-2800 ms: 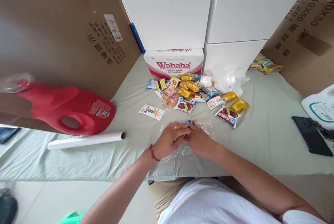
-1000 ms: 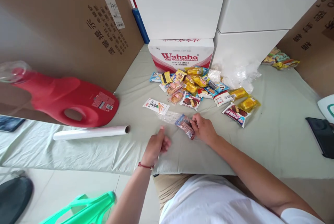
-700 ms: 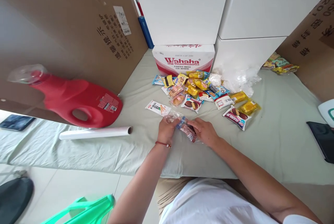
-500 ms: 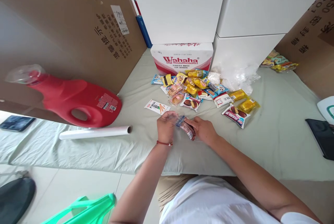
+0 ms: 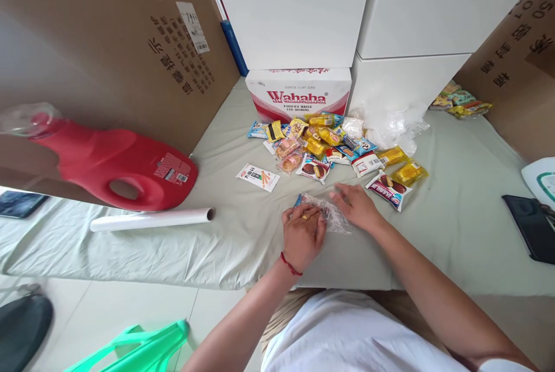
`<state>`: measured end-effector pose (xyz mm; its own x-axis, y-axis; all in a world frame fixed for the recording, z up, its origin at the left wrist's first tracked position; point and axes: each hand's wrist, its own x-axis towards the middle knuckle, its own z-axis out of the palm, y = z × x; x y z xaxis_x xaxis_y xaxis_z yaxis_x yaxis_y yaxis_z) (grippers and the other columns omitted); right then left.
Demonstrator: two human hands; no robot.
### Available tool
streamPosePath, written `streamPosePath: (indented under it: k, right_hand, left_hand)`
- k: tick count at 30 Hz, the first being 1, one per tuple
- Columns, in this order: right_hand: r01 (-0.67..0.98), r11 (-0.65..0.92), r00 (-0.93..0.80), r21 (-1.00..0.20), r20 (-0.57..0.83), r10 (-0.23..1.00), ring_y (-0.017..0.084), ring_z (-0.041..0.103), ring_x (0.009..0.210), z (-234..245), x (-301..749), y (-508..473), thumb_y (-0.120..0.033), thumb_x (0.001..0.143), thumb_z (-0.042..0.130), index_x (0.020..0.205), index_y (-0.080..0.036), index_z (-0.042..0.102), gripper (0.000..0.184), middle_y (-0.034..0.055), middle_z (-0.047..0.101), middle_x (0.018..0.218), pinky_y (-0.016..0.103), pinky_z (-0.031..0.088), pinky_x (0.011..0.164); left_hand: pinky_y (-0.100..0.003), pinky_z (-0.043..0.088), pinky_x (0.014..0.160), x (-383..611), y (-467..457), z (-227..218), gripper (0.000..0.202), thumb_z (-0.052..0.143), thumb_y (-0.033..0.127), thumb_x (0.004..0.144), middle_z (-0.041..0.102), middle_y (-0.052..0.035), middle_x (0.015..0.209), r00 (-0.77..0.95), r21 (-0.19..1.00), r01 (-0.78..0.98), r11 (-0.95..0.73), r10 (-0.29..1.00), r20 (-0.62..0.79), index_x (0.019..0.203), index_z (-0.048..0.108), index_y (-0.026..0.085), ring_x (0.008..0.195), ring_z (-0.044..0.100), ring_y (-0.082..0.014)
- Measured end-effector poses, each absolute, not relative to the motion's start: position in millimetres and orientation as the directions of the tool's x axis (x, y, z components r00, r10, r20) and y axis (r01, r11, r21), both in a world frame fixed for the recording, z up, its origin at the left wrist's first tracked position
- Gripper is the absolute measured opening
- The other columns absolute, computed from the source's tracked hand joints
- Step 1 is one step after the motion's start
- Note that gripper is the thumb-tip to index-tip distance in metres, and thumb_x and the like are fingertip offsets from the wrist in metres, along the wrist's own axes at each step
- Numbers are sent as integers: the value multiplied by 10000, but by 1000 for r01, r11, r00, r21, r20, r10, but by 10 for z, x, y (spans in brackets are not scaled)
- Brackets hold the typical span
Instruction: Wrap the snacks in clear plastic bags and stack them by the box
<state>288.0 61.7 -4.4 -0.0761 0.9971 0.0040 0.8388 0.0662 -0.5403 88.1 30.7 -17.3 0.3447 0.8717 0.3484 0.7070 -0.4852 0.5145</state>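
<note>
A small snack packet (image 5: 299,200) with a blue end lies near the table's front edge, wrapped in crinkled clear plastic film (image 5: 337,219). My left hand (image 5: 303,234) rests over the packet, fingers bent down onto it and covering most of it. To the right, my right hand (image 5: 359,207) has its fingers stretched out beside the film, and its fingertips appear to touch the film's edge. Just beyond are a white snack packet (image 5: 258,177), a chocolate pie packet (image 5: 314,168) and another dark red pie packet (image 5: 389,190).
Behind lies a pile of wrapped snacks (image 5: 318,144), a heap of clear plastic (image 5: 396,126) and a Wahaha carton (image 5: 299,95). Left are a red jug (image 5: 125,161) and a white roll (image 5: 151,220). A dark phone (image 5: 531,227) lies right. Cardboard (image 5: 108,43) walls the left.
My left hand has moved right and turned palm down over the packet. My right hand has let go of the packet and shifted slightly right. The film now spreads out between the hands.
</note>
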Motion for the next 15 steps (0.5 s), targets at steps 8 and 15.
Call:
streamPosePath:
  k: [8, 15]
  right_hand:
    - [875, 81, -126, -478, -61, 990, 225, 567, 903, -56, 2836, 349, -232, 886, 674, 805, -197, 694, 91, 88, 653, 990, 314, 430, 788]
    - [508, -166, -95, -845, -247, 964, 151, 552, 607, -65, 2649, 269, -295, 924, 537, 776, -226, 529, 164, -22, 579, 666, 257, 407, 605]
  left_hand:
    - [-595, 379, 1033, 940, 313, -292, 602, 611, 154, 847, 660, -147, 1327, 86, 586, 754, -297, 929, 360, 1432, 517, 258, 1280, 522, -375]
    - [-623, 415, 1028, 905, 429, -437, 611, 765, 375, 736, 635, -167, 1181, -87, 629, 774, -68, 973, 212, 1273, 535, 196, 1184, 557, -413]
